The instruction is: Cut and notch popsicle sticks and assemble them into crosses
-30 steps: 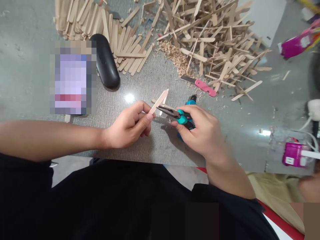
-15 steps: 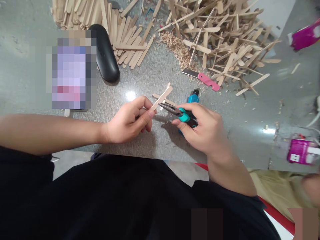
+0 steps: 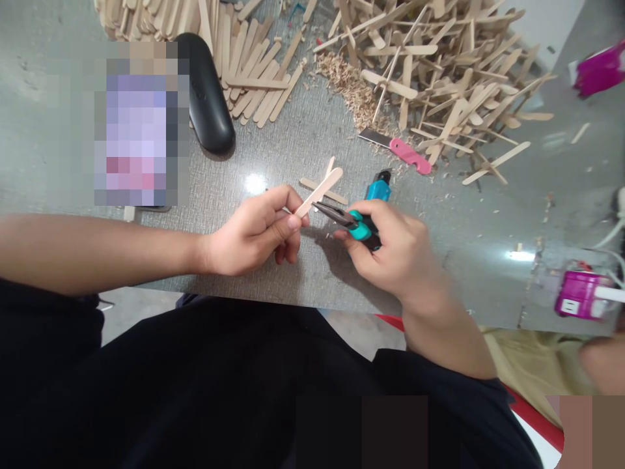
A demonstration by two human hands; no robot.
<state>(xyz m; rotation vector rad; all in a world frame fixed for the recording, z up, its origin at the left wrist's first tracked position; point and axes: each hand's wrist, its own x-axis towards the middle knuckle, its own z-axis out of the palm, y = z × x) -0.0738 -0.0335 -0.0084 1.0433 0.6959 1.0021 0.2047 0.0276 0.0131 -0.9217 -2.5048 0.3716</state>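
Between the thumb and fingers of my left hand (image 3: 261, 231), a wooden craft stick (image 3: 322, 189) slants up to the right. My right hand (image 3: 395, 244) is wrapped round long-nose pliers (image 3: 359, 225) with black and teal handles. Their tips point left and lie at the stick's edge, close to my left fingertips; whether the jaws grip the wood I cannot tell. Behind the held stick, another craft stick (image 3: 336, 195) lies on the grey table (image 3: 273, 286), with a thin piece of wood across it. A blue utility knife (image 3: 379, 187) lies just beyond my right hand, partly covered by it.
A pink-handled knife (image 3: 410, 156) lies beside wood shavings (image 3: 351, 91) and a large heap of sticks (image 3: 454, 85). At the back left are more sticks (image 3: 258, 71), a black case (image 3: 209, 98) and a blurred-out device (image 3: 137, 130). Another person's arm (image 3: 603, 365) shows at right.
The view has shifted slightly. My hands keep nearly the same pose, with the pliers' tips still at the edge of the craft stick. No hold has visibly changed.
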